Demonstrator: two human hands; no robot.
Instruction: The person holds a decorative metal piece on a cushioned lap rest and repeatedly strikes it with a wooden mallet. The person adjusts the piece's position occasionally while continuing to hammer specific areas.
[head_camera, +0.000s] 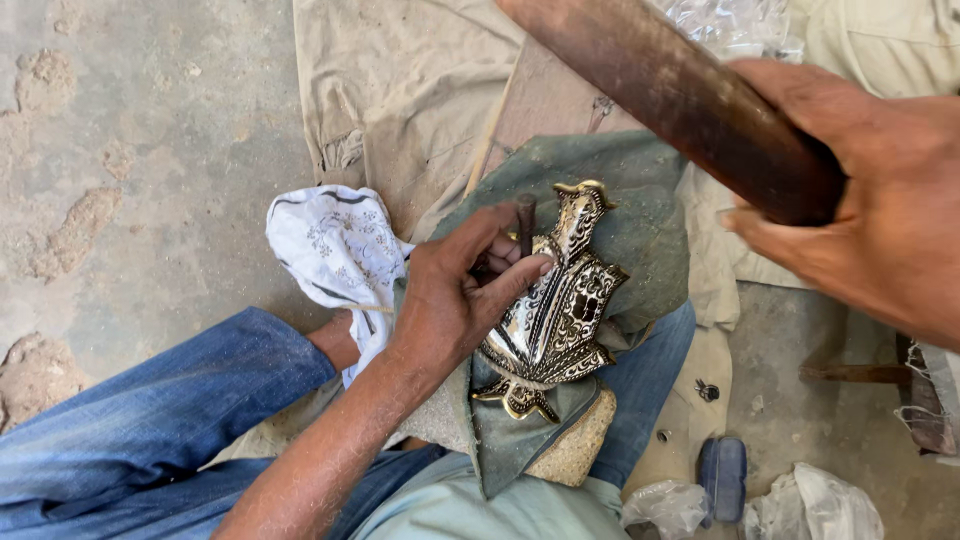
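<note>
My left hand (455, 290) pinches a short dark metal punch (525, 218) upright against an ornate engraved metal piece (558, 305), brass-edged with dark patterned panels. The piece lies on a grey-green cloth pad (640, 215) over my knee. My right hand (870, 190) is raised at the upper right, gripping a thick dark wooden mallet (680, 95) that slants up and left above the piece. The mallet's far end runs out of view at the top.
A white patterned cloth (335, 250) lies left of my hand, by my blue jeans leg (150, 420). Beige fabric (400, 90) covers the floor behind. A stone block (575, 450) sits under the pad. Plastic wrap (810, 505) and a small blue object (722, 475) lie lower right.
</note>
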